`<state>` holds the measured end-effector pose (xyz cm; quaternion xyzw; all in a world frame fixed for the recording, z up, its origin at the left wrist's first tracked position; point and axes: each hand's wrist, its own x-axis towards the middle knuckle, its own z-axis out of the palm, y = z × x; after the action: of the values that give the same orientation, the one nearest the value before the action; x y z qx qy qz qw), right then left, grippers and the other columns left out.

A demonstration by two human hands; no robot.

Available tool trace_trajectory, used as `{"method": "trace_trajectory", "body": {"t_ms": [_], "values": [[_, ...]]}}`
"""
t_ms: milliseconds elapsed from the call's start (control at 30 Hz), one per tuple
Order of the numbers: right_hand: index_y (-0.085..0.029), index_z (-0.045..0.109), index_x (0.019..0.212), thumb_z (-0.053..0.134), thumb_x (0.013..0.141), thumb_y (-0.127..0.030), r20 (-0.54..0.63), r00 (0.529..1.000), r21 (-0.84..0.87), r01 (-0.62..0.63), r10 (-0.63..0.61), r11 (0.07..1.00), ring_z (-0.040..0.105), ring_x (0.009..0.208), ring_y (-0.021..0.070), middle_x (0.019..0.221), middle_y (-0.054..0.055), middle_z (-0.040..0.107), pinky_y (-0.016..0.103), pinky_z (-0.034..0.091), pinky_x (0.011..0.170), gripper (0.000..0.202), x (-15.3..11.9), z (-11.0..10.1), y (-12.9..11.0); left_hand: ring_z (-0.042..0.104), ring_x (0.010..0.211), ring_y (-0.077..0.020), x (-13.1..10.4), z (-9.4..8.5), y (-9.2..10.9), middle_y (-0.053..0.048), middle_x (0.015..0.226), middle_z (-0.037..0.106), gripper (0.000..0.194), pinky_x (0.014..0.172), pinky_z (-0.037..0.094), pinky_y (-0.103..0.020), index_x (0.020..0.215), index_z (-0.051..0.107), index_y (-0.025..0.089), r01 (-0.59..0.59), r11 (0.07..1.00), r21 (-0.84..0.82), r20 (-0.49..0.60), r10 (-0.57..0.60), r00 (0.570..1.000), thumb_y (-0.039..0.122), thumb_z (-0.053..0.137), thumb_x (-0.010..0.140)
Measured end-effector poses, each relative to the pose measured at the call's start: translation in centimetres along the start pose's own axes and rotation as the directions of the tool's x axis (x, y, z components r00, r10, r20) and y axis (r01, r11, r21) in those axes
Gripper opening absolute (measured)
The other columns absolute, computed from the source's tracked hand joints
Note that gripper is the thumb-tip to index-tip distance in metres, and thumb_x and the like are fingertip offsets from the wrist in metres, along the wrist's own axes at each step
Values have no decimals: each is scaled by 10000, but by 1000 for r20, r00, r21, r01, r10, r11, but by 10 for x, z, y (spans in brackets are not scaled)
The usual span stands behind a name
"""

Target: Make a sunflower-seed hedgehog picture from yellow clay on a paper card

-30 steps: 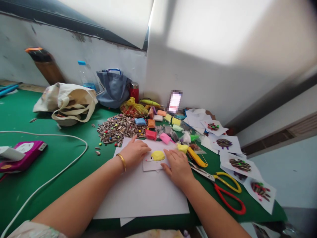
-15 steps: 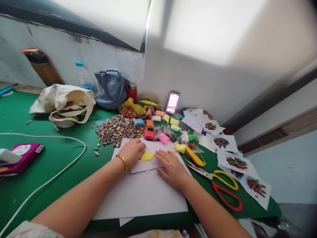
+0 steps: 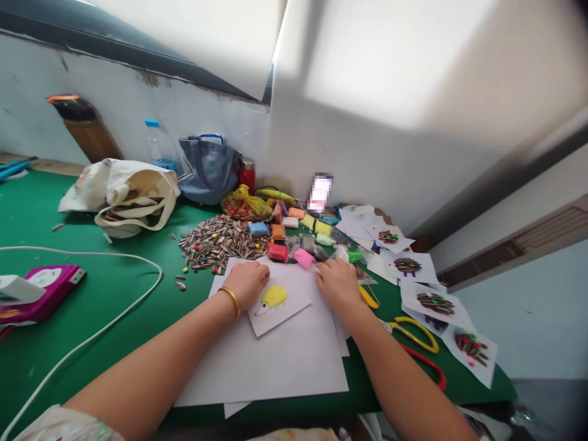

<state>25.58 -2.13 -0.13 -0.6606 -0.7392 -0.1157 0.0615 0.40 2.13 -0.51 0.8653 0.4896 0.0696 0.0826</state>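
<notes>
"Tabletop (image 3: 114, 275), green, across the lower frame. What's on it?"
"White paper (image 3: 275, 367), lower centre, with a smaller card (image 3: 296, 300) on it mid-frame, your left hand (image 3: 247, 285) over its left edge, half curled."
"And your right hand (image 3: 337, 283)?"
"Fingers bent, right of the card; I can't tell whether you grip anything with either."
"Smaller still?"
"The card's yellow hedgehog (image 3: 274, 296), then a pink packet (image 3: 303, 258) beside your right hand."

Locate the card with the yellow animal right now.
In the head view, the card lies below centre, atop the large white paper, just right of the left hand.
</notes>
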Motion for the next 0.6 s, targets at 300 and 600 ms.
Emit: {"method": "trace_trajectory", "body": {"t_ms": [300, 600], "values": [[-184, 698, 966, 495, 930, -398, 88, 996, -29, -13, 16, 999, 493, 1004, 266, 1005, 126, 655, 376, 287, 809, 297, 45, 9, -24, 626, 910, -244, -1, 1, 0, -65, 934, 692, 191, 765, 390, -365, 940, 669, 217, 1, 1000, 9, 6, -1, 1000, 272, 492, 894], [-168, 702, 867, 494, 905, -198, 107, 993, -124, -41, 55, 991, 527, 958, 270, 950, 135, 665, 382, 290, 757, 214, 39, 7, 3, 635, 905, -258, -3, -3, 4, -97, 972, 689, 227, 773, 396, -382, 959, 665, 188, 36, 999, 31, 59, -38, 998, 289, 469, 906]]}}
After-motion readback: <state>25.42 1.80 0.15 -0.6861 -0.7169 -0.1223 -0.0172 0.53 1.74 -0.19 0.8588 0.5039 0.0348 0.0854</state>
